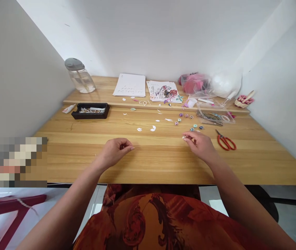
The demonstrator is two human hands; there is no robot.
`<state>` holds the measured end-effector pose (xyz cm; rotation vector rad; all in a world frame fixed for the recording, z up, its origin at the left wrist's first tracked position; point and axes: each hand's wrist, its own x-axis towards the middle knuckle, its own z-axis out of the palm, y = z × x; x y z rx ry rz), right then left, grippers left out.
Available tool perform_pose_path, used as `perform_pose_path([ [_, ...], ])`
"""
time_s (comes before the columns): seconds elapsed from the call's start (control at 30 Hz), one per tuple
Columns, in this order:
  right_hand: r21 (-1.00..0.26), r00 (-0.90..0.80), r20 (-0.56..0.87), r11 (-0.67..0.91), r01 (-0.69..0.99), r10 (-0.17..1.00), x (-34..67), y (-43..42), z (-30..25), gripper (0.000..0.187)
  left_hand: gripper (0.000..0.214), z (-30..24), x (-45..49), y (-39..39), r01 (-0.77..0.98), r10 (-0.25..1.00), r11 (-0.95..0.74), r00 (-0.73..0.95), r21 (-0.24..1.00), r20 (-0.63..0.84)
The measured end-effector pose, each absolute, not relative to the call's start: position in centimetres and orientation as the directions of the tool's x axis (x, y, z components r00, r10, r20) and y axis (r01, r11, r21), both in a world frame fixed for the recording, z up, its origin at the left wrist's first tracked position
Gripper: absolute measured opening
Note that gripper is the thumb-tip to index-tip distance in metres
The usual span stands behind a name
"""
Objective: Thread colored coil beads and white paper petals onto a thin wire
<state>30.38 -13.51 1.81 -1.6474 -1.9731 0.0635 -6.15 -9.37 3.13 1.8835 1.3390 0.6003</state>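
Note:
My left hand (117, 150) is just above the table, thumb and forefinger pinched together. Whatever is in that pinch is too fine to make out. Farther right, my right hand (199, 143) pinches a small whitish, shiny piece (184, 137) at its fingertips; its exact kind is unclear. Just beyond the right fingers lie small thread bobbins, among them a dark blue bobbin (201, 127) and a purple bobbin (181, 114). Red-handled scissors (225, 141) rest to the right of that hand. White leaf-shaped cutouts (153, 128) are scattered beyond and between both hands.
At the back left are a water bottle (81, 78) and a black tray (75, 115) of small items. Paper sheets (130, 85) and wire flowers (169, 93) lie on the raised ledge. A clear box (231, 120) with metal tools and a small basket (244, 100) sit at right.

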Motion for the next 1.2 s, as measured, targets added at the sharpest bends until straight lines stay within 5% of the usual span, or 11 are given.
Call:
perform_pose_path([
  [0.43, -0.244, -0.090, 0.315, 0.172, 0.954, 0.945, 31.5, -11.4, -0.2, 0.025, 0.029, 2.5, -6.3, -8.1, 0.585, 0.944, -0.199, 0.329, 0.786, -0.005],
  [0.83, -0.243, -0.115, 0.392, 0.224, 0.944, 0.913, 31.8, -11.3, -0.8, 0.025, 0.010, 1.1, -2.6, -8.2, 0.610, 0.840, -0.491, 0.522, 0.622, 0.152],
  [1.2, -0.205, -0.117, 0.449, 0.229, 0.952, 0.886, 31.6, -11.2, -1.5, 0.025, 0.009, -0.1, -1.6, -8.1, 0.647, 0.802, -0.575, 0.568, 0.501, 0.186],
])
